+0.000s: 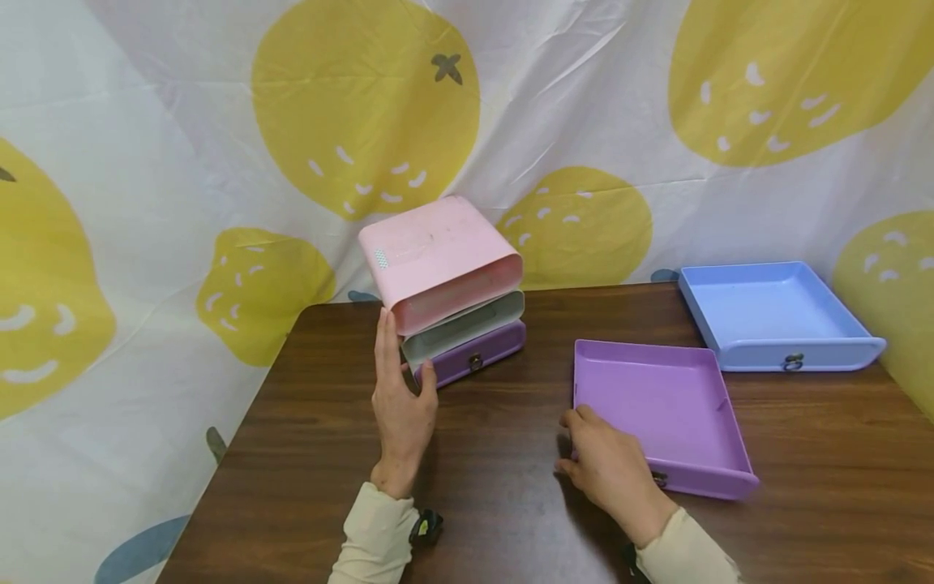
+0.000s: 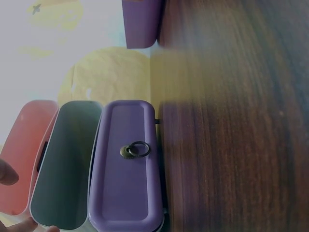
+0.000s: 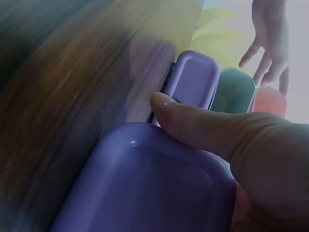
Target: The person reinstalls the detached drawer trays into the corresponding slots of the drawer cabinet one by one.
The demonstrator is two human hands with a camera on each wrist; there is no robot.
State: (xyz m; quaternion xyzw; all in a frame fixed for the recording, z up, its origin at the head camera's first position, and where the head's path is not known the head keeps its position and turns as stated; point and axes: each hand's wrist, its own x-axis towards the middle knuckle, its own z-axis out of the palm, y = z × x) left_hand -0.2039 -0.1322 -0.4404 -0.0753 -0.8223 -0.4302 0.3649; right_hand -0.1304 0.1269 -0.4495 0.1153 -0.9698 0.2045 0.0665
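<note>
A small drawer cabinet (image 1: 438,251) stands at the back middle of the table, with a pink shell on top, an empty grey slot (image 1: 467,324) in the middle and a closed purple drawer (image 1: 474,357) with a ring knob (image 2: 136,150) at the bottom. My left hand (image 1: 400,389) lies against the cabinet's left side with straight fingers, its thumb touching the front corner. A loose purple drawer (image 1: 657,405) lies flat on the table to the right. My right hand (image 1: 584,442) grips its near left corner, with the thumb (image 3: 193,121) over the rim.
A light blue drawer (image 1: 773,312) with a ring knob lies at the back right of the dark wooden table (image 1: 496,503). A white cloth with yellow lemon prints hangs behind the table and down its left side.
</note>
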